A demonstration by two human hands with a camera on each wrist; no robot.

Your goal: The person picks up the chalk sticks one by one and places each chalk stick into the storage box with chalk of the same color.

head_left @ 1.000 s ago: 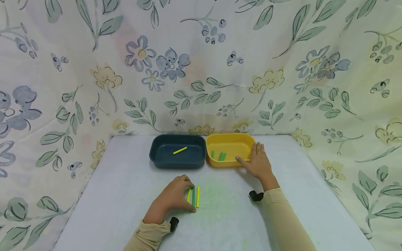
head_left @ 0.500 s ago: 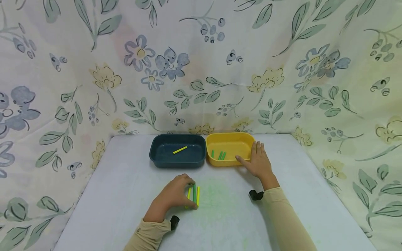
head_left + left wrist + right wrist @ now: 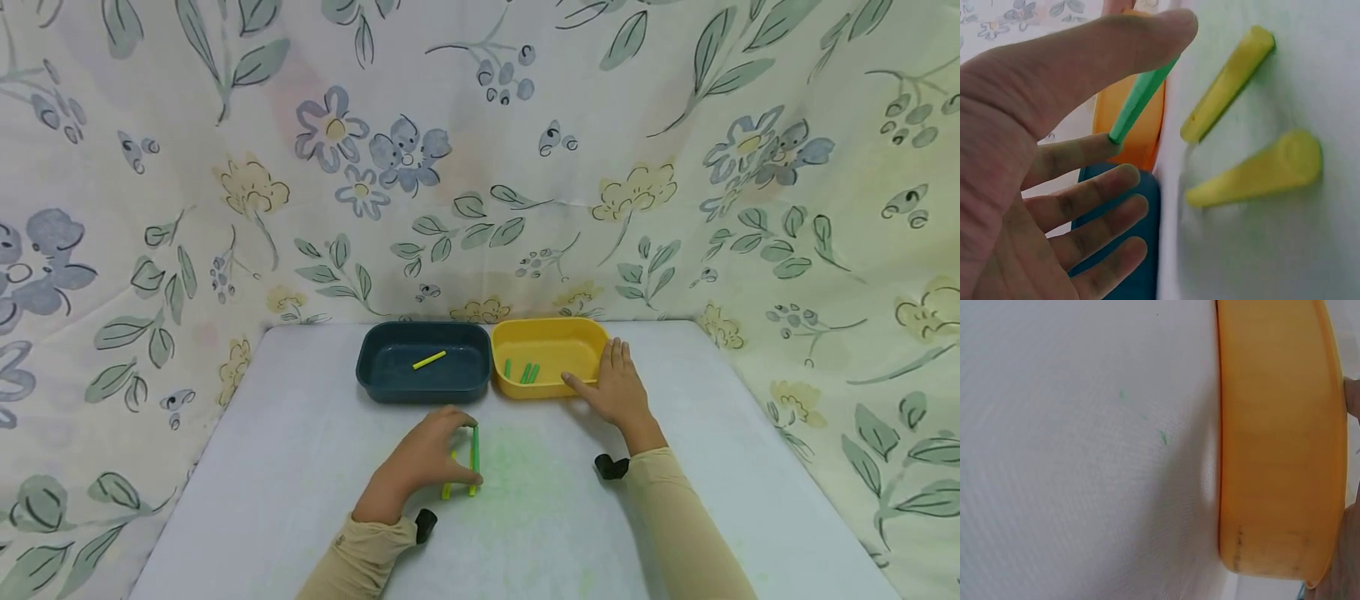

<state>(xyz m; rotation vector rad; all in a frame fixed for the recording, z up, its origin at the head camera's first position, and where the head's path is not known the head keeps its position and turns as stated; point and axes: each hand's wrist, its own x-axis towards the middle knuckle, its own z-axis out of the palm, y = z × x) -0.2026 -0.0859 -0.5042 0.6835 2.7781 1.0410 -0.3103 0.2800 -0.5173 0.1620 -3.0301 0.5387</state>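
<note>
My left hand (image 3: 422, 458) pinches a slim, green, chalk-like stick (image 3: 476, 450) by its ends, thumb near and index finger far, its long axis running near to far, above two thick yellow sticks (image 3: 1229, 84). The yellow plastic tray (image 3: 543, 390) lies far and right of it; my straight-fingered right hand (image 3: 622, 398) touches that tray's near right corner. My thumb hides the green tip in the left wrist view; the right wrist view crops my right hand.
</note>
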